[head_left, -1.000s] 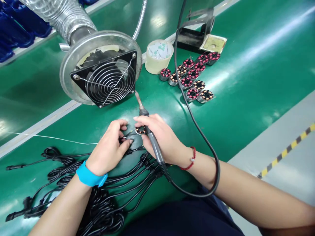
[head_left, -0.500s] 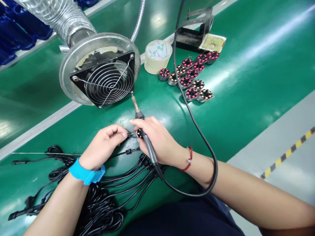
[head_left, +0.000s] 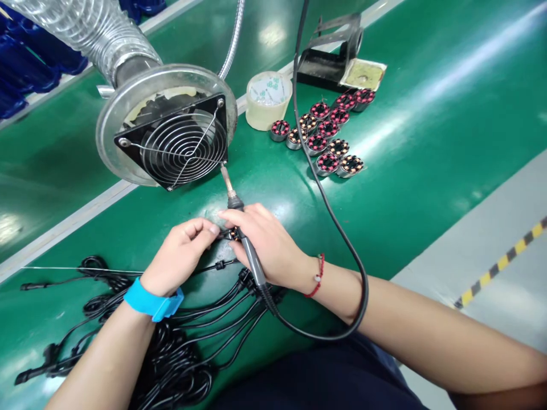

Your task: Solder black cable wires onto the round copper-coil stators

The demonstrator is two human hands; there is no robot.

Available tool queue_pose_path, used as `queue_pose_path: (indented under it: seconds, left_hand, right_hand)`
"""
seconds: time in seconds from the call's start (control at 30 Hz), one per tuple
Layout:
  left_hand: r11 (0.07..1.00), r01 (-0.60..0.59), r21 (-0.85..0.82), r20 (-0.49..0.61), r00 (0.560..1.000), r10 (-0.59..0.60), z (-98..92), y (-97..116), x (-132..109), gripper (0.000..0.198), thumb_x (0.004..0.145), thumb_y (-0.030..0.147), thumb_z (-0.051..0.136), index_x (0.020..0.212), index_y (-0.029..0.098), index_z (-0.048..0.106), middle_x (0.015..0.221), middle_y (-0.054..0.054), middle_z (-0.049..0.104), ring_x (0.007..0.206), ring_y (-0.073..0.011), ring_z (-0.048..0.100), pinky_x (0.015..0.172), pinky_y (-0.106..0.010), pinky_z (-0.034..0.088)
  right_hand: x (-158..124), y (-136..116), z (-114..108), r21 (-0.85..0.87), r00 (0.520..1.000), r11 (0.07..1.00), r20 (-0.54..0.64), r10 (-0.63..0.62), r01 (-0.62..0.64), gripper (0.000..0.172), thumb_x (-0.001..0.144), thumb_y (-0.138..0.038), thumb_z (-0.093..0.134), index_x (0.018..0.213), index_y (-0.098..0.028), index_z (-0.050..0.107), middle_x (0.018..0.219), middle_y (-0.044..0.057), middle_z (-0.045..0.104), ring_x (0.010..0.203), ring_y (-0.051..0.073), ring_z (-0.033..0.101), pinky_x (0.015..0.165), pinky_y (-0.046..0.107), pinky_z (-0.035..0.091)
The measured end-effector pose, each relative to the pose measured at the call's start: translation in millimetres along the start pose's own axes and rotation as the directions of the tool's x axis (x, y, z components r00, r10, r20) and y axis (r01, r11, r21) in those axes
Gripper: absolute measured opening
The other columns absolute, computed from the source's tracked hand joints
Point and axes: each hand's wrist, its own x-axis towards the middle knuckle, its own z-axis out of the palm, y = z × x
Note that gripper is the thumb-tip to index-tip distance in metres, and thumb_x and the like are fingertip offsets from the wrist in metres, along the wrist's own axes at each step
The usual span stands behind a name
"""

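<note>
My right hand (head_left: 271, 245) is closed round a soldering iron (head_left: 253, 261), whose metal tip points up and away, close to the fan's lower corner. The same hand also steadies a small round coil-wound core (head_left: 234, 233) with copper windings, partly hidden by the fingers and the iron. My left hand (head_left: 182, 253), with a blue band on its wrist, pinches the end of a thin black cable (head_left: 221, 234) right beside the core. Whether the wire ends touch the core is too small to tell.
A round fume extractor with a fan grille (head_left: 188, 154) hangs ahead. Behind stand a tape roll (head_left: 267, 105), several wound cores (head_left: 328, 128) and an iron stand with sponge (head_left: 363, 74). Black cables (head_left: 179, 347) lie in front. The iron's cord (head_left: 325, 199) loops over my right forearm.
My left hand has brought the cable end nearer the core, and the gap between them has narrowed. My right hand keeps hold of the iron and core. The view has shifted slightly.
</note>
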Motion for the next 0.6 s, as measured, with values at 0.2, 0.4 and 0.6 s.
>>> queue_pose_path:
  seconds: [0.2,0.4,0.6]
  left_hand:
    - [0.999,0.026,-0.021,0.102,0.994,-0.023,-5.5,-1,-2,0.024,0.078,0.038,0.054,0.068,0.017,0.060,0.069,-0.001,0.059,0.057,-0.0113,0.044,0.054,-0.024,0.035]
    - [0.976,-0.132,0.174,0.190,0.977,0.098,0.0,1,-4,0.026,0.082,0.039,0.051,0.068,0.018,0.059,0.065,0.000,0.057,0.062,-0.0144,0.048,0.061,-0.027,0.040]
    - [0.920,-0.131,0.369,-0.159,0.967,0.201,-15.8,-9,2,0.024,0.086,0.034,0.046,0.078,0.018,0.062,0.076,-0.002,0.065,0.072,-0.0169,0.057,0.067,-0.027,0.042]
  right_hand:
    - [1,0,6,-0.037,0.998,0.999,-0.053,-0.018,0.016,0.035,0.086,-0.009,0.045,0.120,-0.017,0.054,0.095,0.007,0.065,0.087,0.022,0.052,0.079,0.036,0.042]
    - [3,-1,7,0.094,0.992,0.996,-0.127,0.018,-0.006,0.029,0.087,-0.011,0.046,0.114,-0.018,0.054,0.086,0.004,0.066,0.083,0.021,0.055,0.079,0.037,0.045]
    - [4,-2,-1,0.210,0.979,0.977,-0.201,0.020,0.024,0.039,0.083,-0.005,0.048,0.119,-0.017,0.050,0.095,0.006,0.066,0.093,0.020,0.055,0.087,0.037,0.048]
